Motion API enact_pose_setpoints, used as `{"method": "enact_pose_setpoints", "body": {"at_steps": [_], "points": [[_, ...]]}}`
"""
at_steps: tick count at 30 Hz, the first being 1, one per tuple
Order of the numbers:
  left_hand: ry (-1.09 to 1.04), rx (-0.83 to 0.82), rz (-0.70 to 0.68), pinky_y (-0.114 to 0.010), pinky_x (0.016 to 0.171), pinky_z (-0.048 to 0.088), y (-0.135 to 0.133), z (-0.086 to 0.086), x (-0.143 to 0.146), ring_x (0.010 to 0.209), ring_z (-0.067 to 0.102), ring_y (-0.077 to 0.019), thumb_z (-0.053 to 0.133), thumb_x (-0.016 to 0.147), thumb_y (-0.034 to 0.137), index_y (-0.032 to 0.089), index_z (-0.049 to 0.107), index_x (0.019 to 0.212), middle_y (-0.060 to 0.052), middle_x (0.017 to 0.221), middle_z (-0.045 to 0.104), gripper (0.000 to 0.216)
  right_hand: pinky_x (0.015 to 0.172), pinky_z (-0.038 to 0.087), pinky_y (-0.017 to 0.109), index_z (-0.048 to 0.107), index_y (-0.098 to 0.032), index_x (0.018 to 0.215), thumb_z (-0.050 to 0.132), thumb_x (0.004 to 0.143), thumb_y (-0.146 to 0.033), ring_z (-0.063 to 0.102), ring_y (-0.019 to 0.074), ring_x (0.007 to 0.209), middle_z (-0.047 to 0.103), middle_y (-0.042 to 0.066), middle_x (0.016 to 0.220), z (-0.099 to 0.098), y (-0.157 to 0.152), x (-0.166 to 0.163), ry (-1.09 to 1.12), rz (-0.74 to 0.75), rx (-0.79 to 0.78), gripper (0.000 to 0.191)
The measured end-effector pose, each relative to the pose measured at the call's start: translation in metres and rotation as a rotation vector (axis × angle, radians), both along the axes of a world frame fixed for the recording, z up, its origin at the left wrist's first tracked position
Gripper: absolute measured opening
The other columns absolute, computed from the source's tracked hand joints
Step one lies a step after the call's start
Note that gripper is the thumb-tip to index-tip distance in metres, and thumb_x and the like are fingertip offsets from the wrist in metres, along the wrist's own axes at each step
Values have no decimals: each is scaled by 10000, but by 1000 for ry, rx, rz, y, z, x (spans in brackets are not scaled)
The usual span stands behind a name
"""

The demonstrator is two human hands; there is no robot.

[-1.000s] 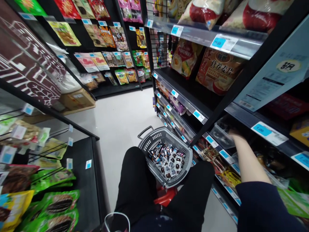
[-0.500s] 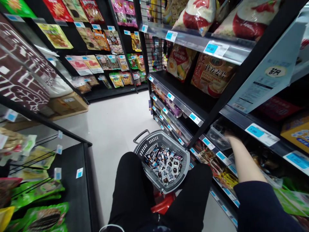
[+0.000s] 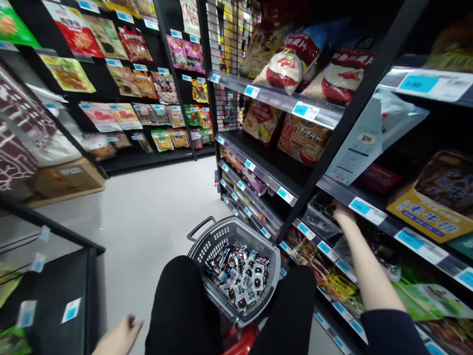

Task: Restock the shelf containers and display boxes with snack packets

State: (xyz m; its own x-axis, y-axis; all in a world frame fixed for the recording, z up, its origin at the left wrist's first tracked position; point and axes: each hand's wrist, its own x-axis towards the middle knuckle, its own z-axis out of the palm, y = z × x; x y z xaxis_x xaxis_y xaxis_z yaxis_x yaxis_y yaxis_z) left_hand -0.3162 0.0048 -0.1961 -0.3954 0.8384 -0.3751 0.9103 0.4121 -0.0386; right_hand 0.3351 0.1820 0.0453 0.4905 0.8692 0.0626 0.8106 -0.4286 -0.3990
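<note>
Shop aisle (image 3: 148,212), my right hand (image 3: 342,213) at a clear shelf bin (image 3: 318,221), grip I could not tell, left hand (image 3: 118,337) empty, fingers apart.

- Clear plastic bin (image 3: 320,219): a shallow, see-through tub with a dull sheen. It sits level on a dark shelf (image 3: 295,197), up and to the right of the grey basket (image 3: 218,241). Its contents cannot be made out. The right hand (image 3: 342,213) touches its right end, fingers hidden under the shelf above.
- Grey basket: plastic, with lattice walls and a rounded rim. It sits slightly tilted between the person's knees (image 3: 181,296), and one dark handle lies folded out past its far-left rim.
- Wrapped snacks (image 3: 242,276): small black, white and brown packets heaped loosely inside the basket, covering its bottom at all angles.
- Left hand (image 3: 118,337): blurred and empty, low and left of the basket, well apart from it.
</note>
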Motion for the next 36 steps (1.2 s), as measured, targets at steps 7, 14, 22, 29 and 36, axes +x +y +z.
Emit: {"method": "enact_pose_setpoints", "body": {"at_steps": [7, 14, 22, 29, 36], "points": [[253, 141, 55, -688, 963, 196, 86, -6, 138, 1352, 205, -535, 457, 844, 441, 140, 312, 1467, -310, 1511, 198, 707, 936, 488, 406, 429, -117, 1312, 328, 894, -310, 594, 272, 1128, 614, 175, 1189, -27, -99, -73, 328, -127, 513, 471], [-37, -167, -742, -566, 1108, 116, 71, -61, 166, 1226, 493, -406, 476, 754, 164, 75, 718, 1061, -250, 1159, 646, 401, 558, 528, 222, 549, -290, 1004, 574, 854, -208, 595, 102, 679, 604, -22, 867, -84, -230, -149, 1633, 125, 941, 173], [-203, -416, -717, -373, 892, 463, 82, -84, 178, 1107, 615, -293, 493, 826, 299, 86, 676, 1109, -192, 1170, 658, 400, 548, 526, 152, 449, -244, 1172, 408, 918, -33, 563, 58, 616, 514, -29, 837, -107, -280, -193, 2740, 585, 913, 333], [-178, -486, -710, -420, 948, 464, 78, -87, 192, 1099, 607, -223, 575, 866, 382, 120, 631, 1111, -125, 1189, 644, 363, 507, 524, 169, 456, -243, 1174, 392, 884, 26, 543, 64, 565, 496, -37, 802, -119, -286, -192, 2820, 230, 970, 401], [-145, -577, -754, -426, 937, 476, 82, -97, 211, 1049, 616, -204, 576, 880, 377, 116, 640, 1032, -98, 1111, 660, 309, 415, 417, 136, 565, -231, 1004, 635, 763, -121, 473, 42, 505, 550, -39, 753, -180, -265, -186, 2098, -71, 758, 275]]}}
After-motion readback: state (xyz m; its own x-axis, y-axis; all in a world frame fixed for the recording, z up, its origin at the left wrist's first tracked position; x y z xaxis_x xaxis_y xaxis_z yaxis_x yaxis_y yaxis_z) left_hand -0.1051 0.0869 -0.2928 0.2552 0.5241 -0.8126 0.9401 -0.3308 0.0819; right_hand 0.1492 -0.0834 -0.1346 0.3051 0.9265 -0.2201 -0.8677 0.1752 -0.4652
